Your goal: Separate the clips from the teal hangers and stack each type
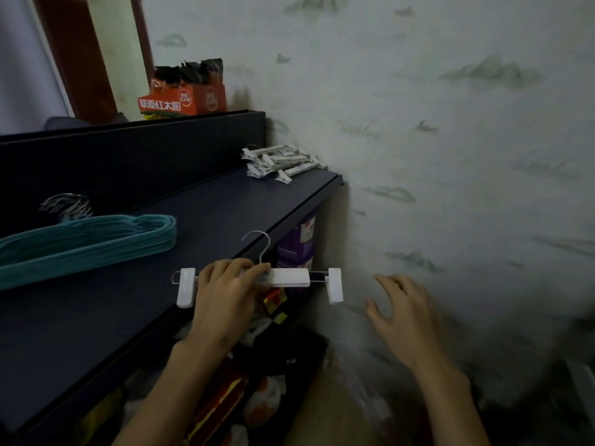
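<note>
A person's left hand [225, 286] closes over the bar of a white clip hanger [291, 277], palm down, holding it level just past the front edge of a dark shelf [135, 304]. The right hand [404, 312] hovers empty beside it, fingers spread before the patterned wall [434, 140]. On the shelf, stacked teal hangers [87, 243] lie left; a pile of white clip hangers [283, 162] sits at the far end.
</note>
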Demonstrator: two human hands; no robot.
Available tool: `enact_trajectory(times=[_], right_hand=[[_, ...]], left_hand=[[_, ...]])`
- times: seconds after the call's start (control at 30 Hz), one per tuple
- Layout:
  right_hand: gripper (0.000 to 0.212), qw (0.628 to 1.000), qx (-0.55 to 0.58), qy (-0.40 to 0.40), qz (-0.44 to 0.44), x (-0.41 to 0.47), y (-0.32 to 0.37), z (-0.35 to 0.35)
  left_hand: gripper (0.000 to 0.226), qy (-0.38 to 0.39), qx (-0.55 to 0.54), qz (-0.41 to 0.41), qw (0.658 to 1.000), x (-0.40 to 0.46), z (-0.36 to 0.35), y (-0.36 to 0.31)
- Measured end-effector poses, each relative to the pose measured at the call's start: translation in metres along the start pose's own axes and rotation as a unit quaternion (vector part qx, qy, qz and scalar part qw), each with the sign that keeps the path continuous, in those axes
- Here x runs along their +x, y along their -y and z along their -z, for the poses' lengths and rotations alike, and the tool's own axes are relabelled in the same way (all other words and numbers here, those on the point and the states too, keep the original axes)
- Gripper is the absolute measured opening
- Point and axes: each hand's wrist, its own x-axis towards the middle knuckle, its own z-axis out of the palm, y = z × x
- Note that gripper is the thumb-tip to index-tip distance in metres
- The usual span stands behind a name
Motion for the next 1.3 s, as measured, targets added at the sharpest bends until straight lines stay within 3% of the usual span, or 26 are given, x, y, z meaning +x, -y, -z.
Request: enact_trajectory(times=[0.2,0.33,0.53,0.73,0.9,1.3], right_hand=[[0.046,1.0,-0.02,-0.007,-0.007,0.037,-0.081,-0.007],[0.038,1.0,-0.01,-0.022,0.004,0.069,-0.102,-0.022],[0.046,0.999,0.029,0.031,0.024,0.112,-0.097,-0.066],[0.047,0.998,0.047,0.007,0.036,0.185,-0.096,-0.094],[0.043,0.998,0.041,-0.021,0.031,0.249,-0.093,-0.113],[0.044,0.997,0.067,0.014,0.045,0.356,-0.101,-0.178]], left_hand=[[0.054,0.0,-0.006,-0.015,1.0,0.042,-0.053,-0.053],[0.058,0.01,0.008,-0.011,1.0,0.068,-0.074,-0.062],[0.046,-0.012,0.039,-0.001,0.999,0.104,-0.097,-0.036],[0.033,-0.041,0.058,0.002,0.997,0.173,-0.126,-0.005],[0.031,-0.027,0.044,0.014,0.999,0.236,-0.152,0.02],[0.037,0.03,0.049,0.047,0.997,0.32,-0.217,0.065]])
